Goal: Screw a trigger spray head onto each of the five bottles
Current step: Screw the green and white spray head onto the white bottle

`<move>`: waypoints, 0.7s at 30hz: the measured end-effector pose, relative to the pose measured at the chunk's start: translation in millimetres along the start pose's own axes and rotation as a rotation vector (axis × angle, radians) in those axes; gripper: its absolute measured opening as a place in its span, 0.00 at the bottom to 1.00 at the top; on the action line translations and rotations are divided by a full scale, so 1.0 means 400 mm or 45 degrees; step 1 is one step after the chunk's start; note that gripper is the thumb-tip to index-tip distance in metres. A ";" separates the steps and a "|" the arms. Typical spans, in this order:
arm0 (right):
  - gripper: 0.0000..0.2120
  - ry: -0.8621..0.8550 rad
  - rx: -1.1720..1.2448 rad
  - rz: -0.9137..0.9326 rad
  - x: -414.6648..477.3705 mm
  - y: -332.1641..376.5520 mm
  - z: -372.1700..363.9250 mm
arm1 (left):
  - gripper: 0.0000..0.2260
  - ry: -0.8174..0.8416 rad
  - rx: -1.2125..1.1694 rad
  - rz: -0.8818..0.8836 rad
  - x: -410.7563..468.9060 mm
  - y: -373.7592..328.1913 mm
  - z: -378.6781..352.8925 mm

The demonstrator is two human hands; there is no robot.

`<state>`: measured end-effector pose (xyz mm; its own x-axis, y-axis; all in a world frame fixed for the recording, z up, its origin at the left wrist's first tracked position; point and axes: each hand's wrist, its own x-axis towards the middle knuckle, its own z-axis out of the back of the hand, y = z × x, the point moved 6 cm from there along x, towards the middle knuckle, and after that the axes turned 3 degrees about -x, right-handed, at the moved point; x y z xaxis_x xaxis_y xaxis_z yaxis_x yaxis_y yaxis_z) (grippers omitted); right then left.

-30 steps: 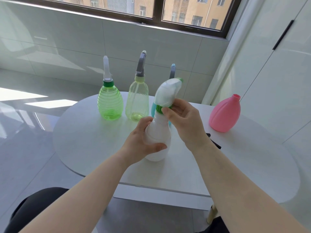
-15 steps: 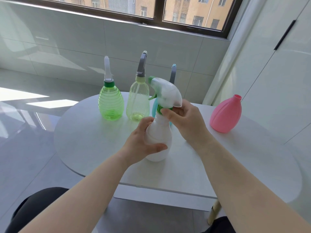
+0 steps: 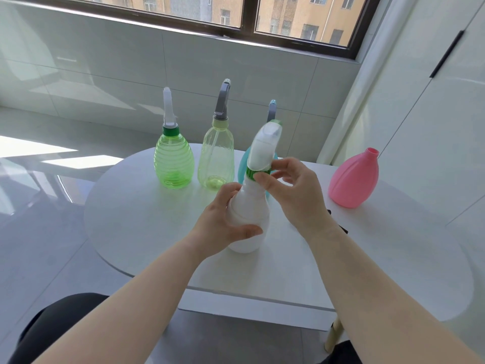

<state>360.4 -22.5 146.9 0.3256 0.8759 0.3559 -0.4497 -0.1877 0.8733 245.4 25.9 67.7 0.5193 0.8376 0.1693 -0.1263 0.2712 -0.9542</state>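
Observation:
A white bottle stands on the round white table in front of me. My left hand grips its body. On its neck sits a white trigger spray head with a green collar, and my right hand pinches that collar. Behind stand a green ribbed bottle and a pale yellow-green bottle, each with a spray head on. A teal bottle with a spray head is mostly hidden behind the white one. A pink bottle at the right has an open neck.
A dark object lies on the table, mostly hidden behind my right wrist. A tiled wall and window run behind the table, white cabinet doors stand at the right. My dark-clothed knees show below the table's near edge.
The white spray head has turned on the bottle: its nozzle pointed left half a second ago and now points away from me. My right hand has shifted its hold on the collar.

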 end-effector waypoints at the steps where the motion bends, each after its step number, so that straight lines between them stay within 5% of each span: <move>1: 0.11 -0.021 0.001 -0.021 0.002 -0.001 -0.002 | 0.28 0.004 0.000 0.000 0.001 -0.001 0.001; 10: 0.13 0.113 -0.095 0.037 -0.011 0.009 -0.021 | 0.29 0.017 -0.023 -0.010 0.000 -0.002 0.000; 14: 0.08 -0.013 -0.038 0.019 -0.010 0.014 -0.009 | 0.29 0.024 -0.021 -0.009 0.000 -0.003 -0.002; 18: 0.18 -0.180 -0.023 -0.069 -0.010 0.007 -0.027 | 0.28 0.016 -0.021 -0.021 0.000 -0.004 -0.001; 21: 0.14 -0.115 0.019 -0.106 -0.016 -0.005 -0.036 | 0.29 0.021 -0.021 -0.037 0.000 -0.005 0.000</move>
<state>347.3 -21.5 138.0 0.4349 0.8455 0.3099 -0.4061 -0.1230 0.9055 245.7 25.5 69.6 0.5364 0.8215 0.1932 -0.0970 0.2874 -0.9529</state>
